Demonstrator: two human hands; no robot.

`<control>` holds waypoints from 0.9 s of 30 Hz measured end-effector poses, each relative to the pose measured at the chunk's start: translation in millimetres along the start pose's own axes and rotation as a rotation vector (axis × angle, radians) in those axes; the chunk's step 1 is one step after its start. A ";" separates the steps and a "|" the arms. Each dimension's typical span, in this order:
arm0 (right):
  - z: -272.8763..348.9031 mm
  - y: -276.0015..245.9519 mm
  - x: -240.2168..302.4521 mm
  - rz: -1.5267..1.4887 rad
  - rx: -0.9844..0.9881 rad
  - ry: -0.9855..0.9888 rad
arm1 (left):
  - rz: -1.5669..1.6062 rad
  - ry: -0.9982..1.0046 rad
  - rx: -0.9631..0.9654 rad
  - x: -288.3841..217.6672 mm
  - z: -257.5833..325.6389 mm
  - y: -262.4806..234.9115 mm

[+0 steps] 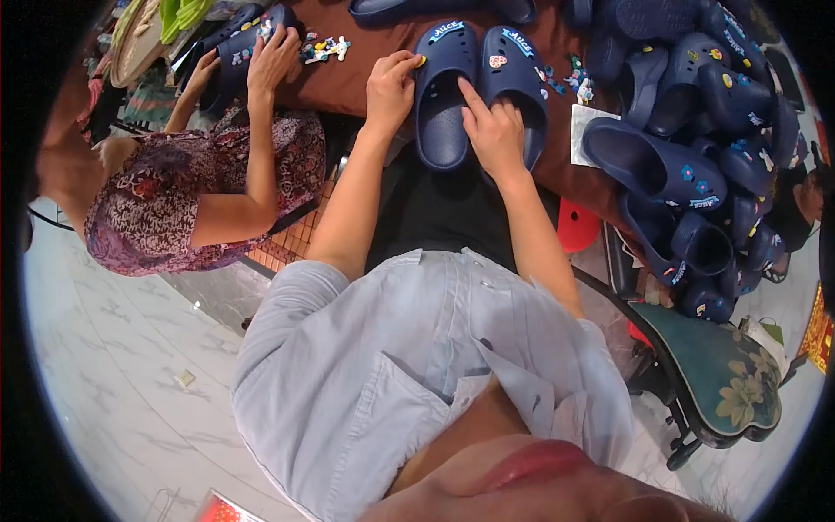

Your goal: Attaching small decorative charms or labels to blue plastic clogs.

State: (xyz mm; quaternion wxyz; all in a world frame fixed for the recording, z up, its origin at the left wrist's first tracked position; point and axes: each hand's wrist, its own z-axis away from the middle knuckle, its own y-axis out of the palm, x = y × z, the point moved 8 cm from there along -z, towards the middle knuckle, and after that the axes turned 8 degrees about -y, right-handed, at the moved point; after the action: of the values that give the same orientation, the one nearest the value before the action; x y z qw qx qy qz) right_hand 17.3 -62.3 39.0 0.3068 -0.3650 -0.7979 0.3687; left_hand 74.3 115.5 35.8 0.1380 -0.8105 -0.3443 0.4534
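On the near edge of the brown-covered table [348,83], the right hand [494,130] rests spread between two navy rubber clogs [442,104], forefinger extended. The left hand [390,87] pinches a small yellow charm [421,62] against the left clog's toe. Farther right lies a pile of navy clogs [696,148].

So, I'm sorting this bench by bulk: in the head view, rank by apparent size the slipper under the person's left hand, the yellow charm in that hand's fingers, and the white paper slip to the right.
1. Navy slipper, clearly largest.
2. White paper slip.
3. Yellow charm, tiny, pinched in the left hand.
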 end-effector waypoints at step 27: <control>1.8 -1.2 -3.0 0.052 -0.023 -0.038 | 0.408 -0.330 0.260 43.1 2.2 13.5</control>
State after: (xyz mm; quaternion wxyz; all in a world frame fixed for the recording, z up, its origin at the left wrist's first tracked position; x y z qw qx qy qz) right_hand 17.1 -65.9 38.4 0.2779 -0.3820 -0.7980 0.3742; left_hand 93.6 135.0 -0.3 0.0887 -0.7537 -0.1310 0.6379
